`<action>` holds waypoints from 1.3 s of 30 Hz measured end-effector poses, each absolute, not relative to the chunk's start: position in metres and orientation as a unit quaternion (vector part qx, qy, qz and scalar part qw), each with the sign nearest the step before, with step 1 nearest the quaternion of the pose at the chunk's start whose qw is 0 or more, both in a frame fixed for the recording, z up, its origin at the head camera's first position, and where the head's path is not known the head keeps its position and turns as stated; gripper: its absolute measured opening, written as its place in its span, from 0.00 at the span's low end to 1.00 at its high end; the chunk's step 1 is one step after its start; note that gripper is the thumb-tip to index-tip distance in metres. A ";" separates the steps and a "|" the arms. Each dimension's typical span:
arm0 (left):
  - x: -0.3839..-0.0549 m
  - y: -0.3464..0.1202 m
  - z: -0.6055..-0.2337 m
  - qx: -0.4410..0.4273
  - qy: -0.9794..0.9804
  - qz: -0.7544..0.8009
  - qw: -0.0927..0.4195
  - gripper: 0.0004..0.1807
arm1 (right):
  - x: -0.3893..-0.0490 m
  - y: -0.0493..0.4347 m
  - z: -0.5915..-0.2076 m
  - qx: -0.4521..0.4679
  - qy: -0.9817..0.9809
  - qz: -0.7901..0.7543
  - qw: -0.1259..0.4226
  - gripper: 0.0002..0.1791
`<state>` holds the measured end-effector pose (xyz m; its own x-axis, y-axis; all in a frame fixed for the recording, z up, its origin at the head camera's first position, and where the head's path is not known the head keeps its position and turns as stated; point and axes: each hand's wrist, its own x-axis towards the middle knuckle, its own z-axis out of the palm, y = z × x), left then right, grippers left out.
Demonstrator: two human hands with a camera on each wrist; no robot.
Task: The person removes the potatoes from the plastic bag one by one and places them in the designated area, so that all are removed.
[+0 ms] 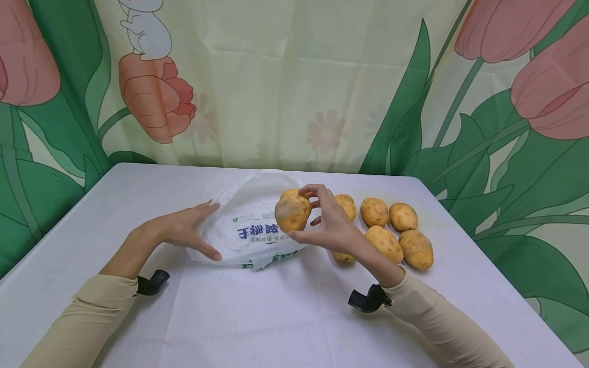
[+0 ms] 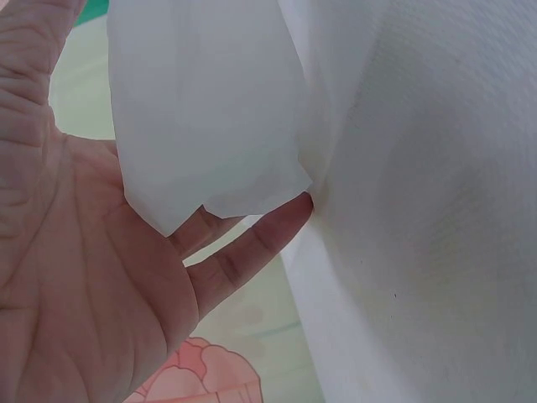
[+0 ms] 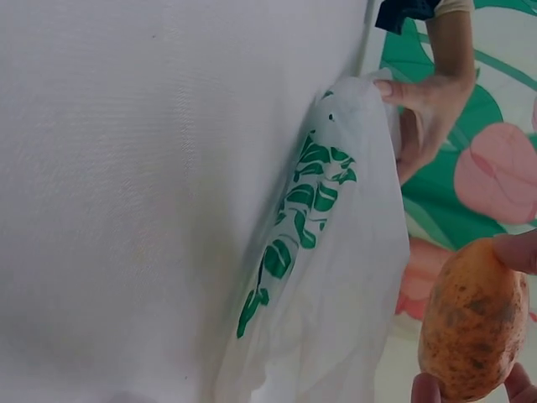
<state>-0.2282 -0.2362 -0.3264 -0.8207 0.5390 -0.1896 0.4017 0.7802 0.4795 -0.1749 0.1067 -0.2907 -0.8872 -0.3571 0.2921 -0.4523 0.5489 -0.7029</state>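
Observation:
My right hand (image 1: 329, 220) grips a potato (image 1: 292, 212) between thumb and fingertips, above a white plastic bag (image 1: 248, 245). In the right wrist view the same potato (image 3: 474, 323) shows dark specks on its skin. The bag lies on the table with blue and green print, and green leaf shapes (image 3: 315, 193) run along its near side. At the bag's left side my left hand (image 1: 190, 230) is spread, thumb and fingers apart and touching the plastic. From the left wrist, the white plastic (image 2: 210, 109) overlaps part of the left hand's fingers (image 2: 260, 239).
Several more potatoes (image 1: 416, 249) sit grouped on the table to the right of the bag, some partly behind the right hand and forearm. A white cloth covers the table (image 1: 257, 317). Behind it hangs a curtain (image 1: 294, 76) printed with tulips and leaves.

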 end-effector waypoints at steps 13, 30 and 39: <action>-0.228 -0.236 -0.324 0.247 0.934 0.201 0.161 0.77 | -0.173 0.138 -0.288 0.191 -0.892 0.407 0.052 0.46; -0.227 -0.237 -0.324 0.252 0.932 0.207 0.159 0.76 | -0.172 0.190 -0.285 0.148 -0.905 0.397 0.033 0.47; -0.227 -0.236 -0.323 0.242 0.935 0.199 0.164 0.77 | -0.170 0.216 -0.281 0.122 -0.910 0.396 0.013 0.48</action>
<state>-0.2271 -0.2356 -0.3231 -0.8288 0.5183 -0.2110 0.3877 0.8037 0.4513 -0.1702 0.2156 -0.2812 -0.9699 -0.2119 0.1203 -0.2324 0.6563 -0.7178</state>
